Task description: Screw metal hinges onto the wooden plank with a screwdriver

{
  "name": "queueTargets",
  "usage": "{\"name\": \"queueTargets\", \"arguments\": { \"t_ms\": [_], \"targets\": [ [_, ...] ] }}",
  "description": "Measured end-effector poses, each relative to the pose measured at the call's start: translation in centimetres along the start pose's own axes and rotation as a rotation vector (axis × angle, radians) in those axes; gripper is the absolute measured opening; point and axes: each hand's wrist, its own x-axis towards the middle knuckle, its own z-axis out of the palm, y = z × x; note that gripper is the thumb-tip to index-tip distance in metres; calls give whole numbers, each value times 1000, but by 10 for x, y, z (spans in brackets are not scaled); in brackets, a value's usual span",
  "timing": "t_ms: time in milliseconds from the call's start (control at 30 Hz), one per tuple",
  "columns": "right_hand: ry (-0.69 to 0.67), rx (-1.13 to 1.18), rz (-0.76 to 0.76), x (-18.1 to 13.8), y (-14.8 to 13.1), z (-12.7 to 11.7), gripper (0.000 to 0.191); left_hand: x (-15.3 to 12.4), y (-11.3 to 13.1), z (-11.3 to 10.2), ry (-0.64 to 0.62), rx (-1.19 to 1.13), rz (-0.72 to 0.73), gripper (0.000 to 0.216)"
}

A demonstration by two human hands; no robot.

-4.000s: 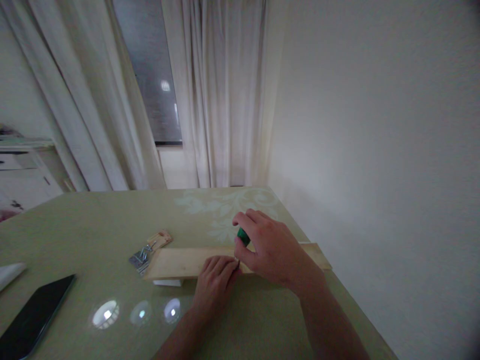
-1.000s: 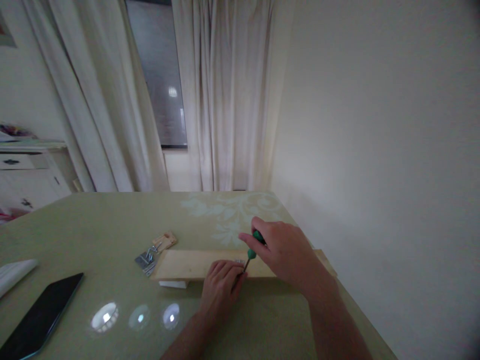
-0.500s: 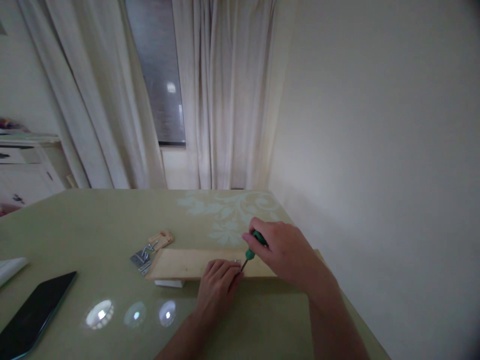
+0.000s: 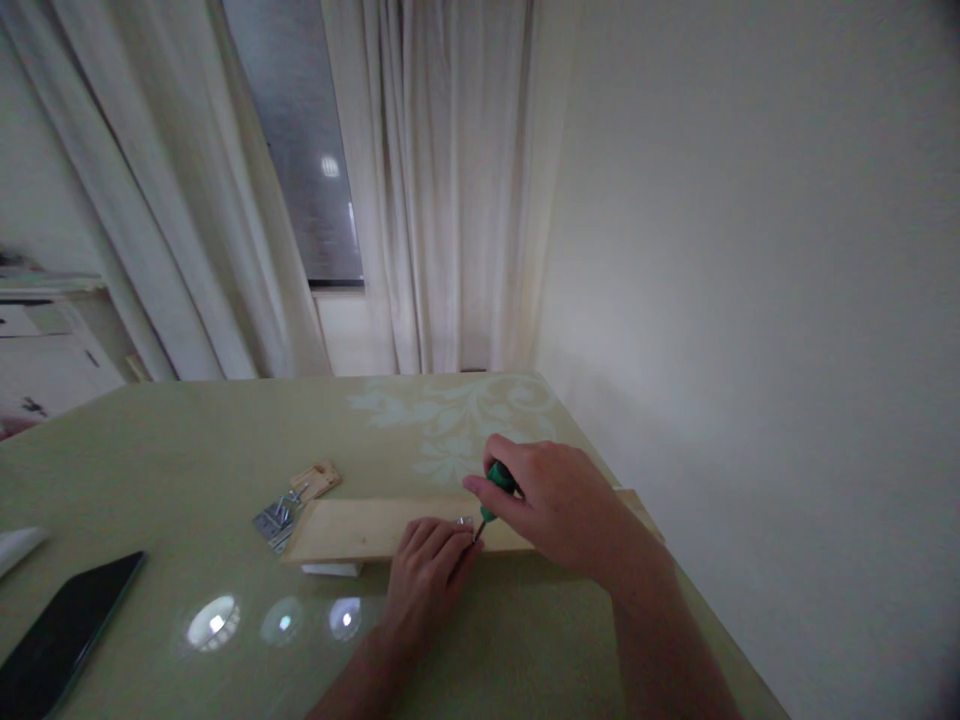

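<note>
A pale wooden board (image 4: 352, 528) lies across the green table (image 4: 150, 470), raised on a small white block (image 4: 330, 569). My right hand (image 4: 555, 505) is closed round a green-handled screwdriver (image 4: 495, 482), its tip pointing down at the board's near edge. My left hand (image 4: 427, 570) rests knuckles up against that edge, fingers curled and pinched at a small metal piece (image 4: 463, 521) right by the screwdriver tip. What the fingers hold is too small to name.
A small heap of metal hardware (image 4: 274, 518) and a little wooden piece (image 4: 315, 480) lie left of the board. A dark phone (image 4: 64, 630) lies at the near left, with a white object (image 4: 16, 548) beside it. Curtains and a window stand behind; a wall runs along the right.
Four seconds ago my right hand covered the handle upright; now the screwdriver tilts with its shaft showing. Both hands stay at the same spot on the board. The camera has shifted slightly.
</note>
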Motion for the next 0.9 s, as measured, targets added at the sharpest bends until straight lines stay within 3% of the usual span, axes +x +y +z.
{"name": "queueTargets", "arguments": {
  "t_ms": [200, 333, 467, 533, 600, 767, 900],
  "targets": [
    [-9, 103, -113, -2, -1, -2, 7, 2, 2, -2, 12, 6, -16, 14],
    [7, 100, -148, 0, -4, 0, 10, 4, 5, -3, 10, 43, -27, 19],
    [68, 20, -75, 5, -5, 3, 42, 3, 5, -2, -15, 50, -19, 15],
    [62, -17, -12, 5, -6, 4, 45, 2, 3, -1, -17, 31, -6, 14],
    [41, -13, -5, 5, -6, 4, 37, 2, 1, -1, -9, 10, 11, 14],
    [32, 91, -159, 1, -9, 4, 7, 1, -1, -3, -6, -12, 26, 13],
    [63, 33, -128, 1, -13, 5, 8, -2, 1, -1, -26, -25, -21, 10]
  ]
}}
